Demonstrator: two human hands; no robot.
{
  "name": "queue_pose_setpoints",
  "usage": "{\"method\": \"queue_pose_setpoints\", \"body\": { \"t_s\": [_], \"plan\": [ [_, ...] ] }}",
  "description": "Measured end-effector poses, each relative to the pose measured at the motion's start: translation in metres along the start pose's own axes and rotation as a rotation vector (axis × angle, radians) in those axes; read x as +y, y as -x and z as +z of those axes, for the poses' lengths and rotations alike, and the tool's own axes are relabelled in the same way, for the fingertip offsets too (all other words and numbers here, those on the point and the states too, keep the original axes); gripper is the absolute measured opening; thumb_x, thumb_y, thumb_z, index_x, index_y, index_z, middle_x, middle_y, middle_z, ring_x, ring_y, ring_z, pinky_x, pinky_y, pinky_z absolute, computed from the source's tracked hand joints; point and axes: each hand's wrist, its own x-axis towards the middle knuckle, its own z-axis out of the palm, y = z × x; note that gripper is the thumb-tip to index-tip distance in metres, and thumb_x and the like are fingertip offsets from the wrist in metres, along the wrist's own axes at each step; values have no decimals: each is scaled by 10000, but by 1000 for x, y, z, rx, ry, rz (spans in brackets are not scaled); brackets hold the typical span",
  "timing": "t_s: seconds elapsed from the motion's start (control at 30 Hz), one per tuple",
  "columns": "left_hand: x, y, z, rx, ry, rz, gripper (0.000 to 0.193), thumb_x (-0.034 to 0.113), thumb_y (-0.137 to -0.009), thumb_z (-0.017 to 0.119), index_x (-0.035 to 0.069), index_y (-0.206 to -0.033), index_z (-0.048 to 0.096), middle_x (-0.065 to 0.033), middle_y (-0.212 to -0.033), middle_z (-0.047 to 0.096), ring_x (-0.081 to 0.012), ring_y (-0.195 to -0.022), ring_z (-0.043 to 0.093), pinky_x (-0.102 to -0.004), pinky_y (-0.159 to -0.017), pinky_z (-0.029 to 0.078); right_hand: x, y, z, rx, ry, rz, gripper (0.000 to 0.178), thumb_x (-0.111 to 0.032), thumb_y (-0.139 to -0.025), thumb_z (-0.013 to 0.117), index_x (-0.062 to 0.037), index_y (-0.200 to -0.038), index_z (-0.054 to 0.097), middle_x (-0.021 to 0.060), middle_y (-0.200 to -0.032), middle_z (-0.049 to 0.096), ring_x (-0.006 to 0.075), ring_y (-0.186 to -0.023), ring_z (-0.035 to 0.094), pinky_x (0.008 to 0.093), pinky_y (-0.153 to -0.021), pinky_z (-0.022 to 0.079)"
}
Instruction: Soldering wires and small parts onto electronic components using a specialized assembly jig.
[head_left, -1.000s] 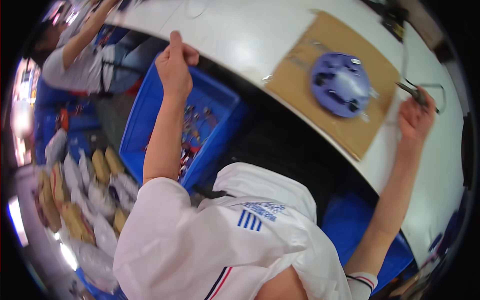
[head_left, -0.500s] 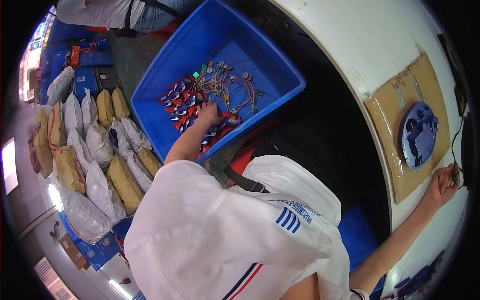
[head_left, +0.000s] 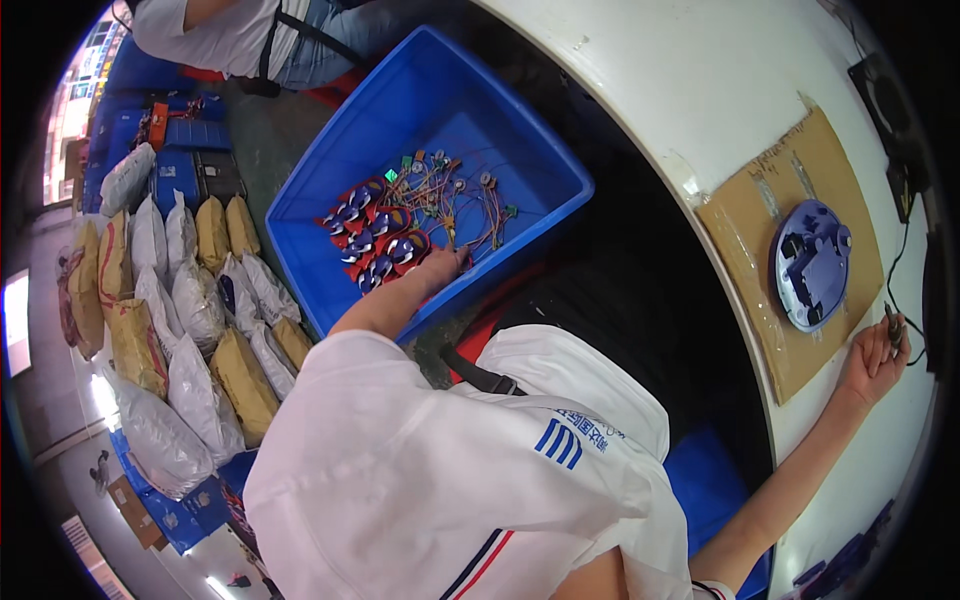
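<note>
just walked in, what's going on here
A person has their left hand down in a blue bin, at the near side of a tangle of small wired parts and beside some red and purple pieces; whether it grips anything is hard to tell. Their right hand holds a dark corded tool over the white table. A purple rounded shell lies on a cardboard sheet there, with neither hand touching it.
</note>
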Motion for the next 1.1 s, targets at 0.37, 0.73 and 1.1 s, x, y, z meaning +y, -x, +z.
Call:
{"method": "queue_pose_setpoints", "body": {
  "t_s": [0.37,0.73,1.1],
  "plan": [
    [-44,145,-280,364,1526,171,524,365,-766,564,-21,-1116,623,-113,-1027,649,-185,-882,583,-246,-744,462,6,8,8,-76,-52,71,251,-135,-920,519,58,-1040,627,-20,-485,418,31,-313,223,168,-318,169],
    [135,191,-507,603,1249,1125,527,215,-788,614,-18,-1252,524,-172,-1184,590,-210,-965,599,-278,-809,503,17,13,27,-40,-51,33,210,-151,-889,533,10,-941,658,-47,-444,381,47,-293,203,187,-305,153],
    [245,132,-532,938,259,1061,601,42,-670,700,99,-1249,547,-101,-1148,595,-248,-994,577,-319,-886,449,17,23,44,71,-105,-32,192,-140,-860,537,1,-892,664,-43,-441,394,48,-299,173,197,-312,123]
  ]
}}
